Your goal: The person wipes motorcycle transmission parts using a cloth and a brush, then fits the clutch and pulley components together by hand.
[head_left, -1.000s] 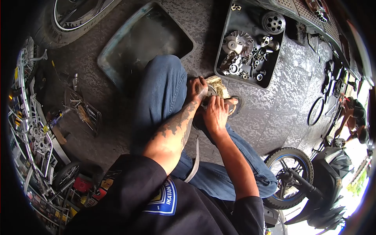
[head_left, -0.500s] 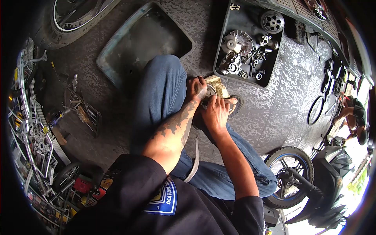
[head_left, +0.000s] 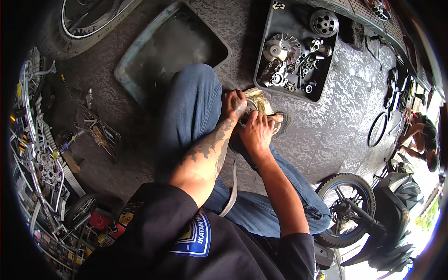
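Note:
Between my two hands sits a round grey metal part (head_left: 251,106), mostly covered by my fingers. My left hand (head_left: 234,103), dark with grime, is closed on its left side. From the near right, my right hand (head_left: 258,132) grips the same part with curled fingers. A pale yellowish cloth (head_left: 259,100) lies just beyond the part, by my sandalled foot (head_left: 279,122). What the fingertips press on is hidden.
A black tray (head_left: 318,100) of engine parts, with a finned fan (head_left: 282,48) and a round drum (head_left: 324,23), is ahead. A dark basin (head_left: 122,70) stands left of it. A motorcycle wheel (head_left: 346,210) is at right; another person (head_left: 423,135) crouches beyond.
My hands keep almost the same place on the round part, with only a slight shift of the right fingers. The view has tilted a little, and the person at far right has moved slightly.

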### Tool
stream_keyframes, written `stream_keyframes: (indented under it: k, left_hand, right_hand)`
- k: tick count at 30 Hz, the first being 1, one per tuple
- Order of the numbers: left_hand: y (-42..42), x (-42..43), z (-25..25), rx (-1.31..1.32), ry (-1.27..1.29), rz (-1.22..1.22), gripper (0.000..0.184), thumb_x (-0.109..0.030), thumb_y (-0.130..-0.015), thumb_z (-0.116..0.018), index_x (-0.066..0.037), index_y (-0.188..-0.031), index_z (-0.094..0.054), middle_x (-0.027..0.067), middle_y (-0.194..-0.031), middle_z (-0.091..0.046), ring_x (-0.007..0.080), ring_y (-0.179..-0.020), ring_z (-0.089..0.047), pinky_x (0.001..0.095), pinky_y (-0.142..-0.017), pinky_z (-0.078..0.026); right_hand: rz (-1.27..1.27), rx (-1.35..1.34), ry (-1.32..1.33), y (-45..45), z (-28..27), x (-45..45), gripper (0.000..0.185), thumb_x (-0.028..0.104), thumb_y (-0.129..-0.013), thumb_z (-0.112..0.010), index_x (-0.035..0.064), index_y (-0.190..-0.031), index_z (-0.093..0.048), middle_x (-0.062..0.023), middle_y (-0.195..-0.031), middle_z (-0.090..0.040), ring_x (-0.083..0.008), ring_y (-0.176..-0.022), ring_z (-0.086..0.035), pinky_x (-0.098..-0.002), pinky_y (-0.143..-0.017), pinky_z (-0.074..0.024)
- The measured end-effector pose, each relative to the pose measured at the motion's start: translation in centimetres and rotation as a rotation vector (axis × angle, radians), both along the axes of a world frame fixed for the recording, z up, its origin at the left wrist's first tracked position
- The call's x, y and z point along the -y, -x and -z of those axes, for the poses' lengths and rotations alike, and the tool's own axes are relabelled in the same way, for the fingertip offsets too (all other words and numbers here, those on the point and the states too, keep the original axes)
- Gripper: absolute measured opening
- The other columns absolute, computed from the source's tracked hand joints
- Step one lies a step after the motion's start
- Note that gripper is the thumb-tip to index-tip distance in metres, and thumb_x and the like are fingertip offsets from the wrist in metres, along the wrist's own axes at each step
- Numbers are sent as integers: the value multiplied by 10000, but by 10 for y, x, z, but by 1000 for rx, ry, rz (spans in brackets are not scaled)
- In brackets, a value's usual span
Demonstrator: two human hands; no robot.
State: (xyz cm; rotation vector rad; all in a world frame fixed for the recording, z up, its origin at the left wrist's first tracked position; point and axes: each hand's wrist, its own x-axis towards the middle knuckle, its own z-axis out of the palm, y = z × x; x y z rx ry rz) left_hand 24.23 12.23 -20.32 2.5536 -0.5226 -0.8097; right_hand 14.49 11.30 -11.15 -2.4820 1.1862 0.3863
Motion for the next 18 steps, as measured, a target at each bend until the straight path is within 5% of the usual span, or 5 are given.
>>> stream_keyframes:
  k: [13, 15, 18]
  left_hand:
    - [3, -4, 15, 34, 74, 31, 435, -282, -888, -419, -14, -639, -655, 230, -711, -637, 422, -690, -623, 489, -645, -495]
    - [3, -5, 11, 19, 60, 15, 434, -282, -888, -422, -14, -637, -654, 230, -708, -636, 422, -689, -623, 487, -645, -495]
    - [1, -2, 3, 55, 71, 21, 435, -279, -888, -425, -12, -628, -650, 229, -705, -636, 420, -687, -623, 484, -648, -494]
  right_hand:
    - [-39, 48, 20, 4, 7, 0, 283, 197, -682, -652, 59, -884, -510, -87, -842, -549, -258, -848, -571, -405, -719, -384]
    - [-31, 4, -48, 4, 7, -1, 491, 322, -673, -757, 22, -953, -488, -120, -900, -567, -286, -919, -572, -416, -765, -404]
    - [-21, -13, -15, 4, 9, -4, 481, 293, -661, -764, 26, -948, -483, -115, -899, -562, -288, -908, -571, -417, -753, -414]
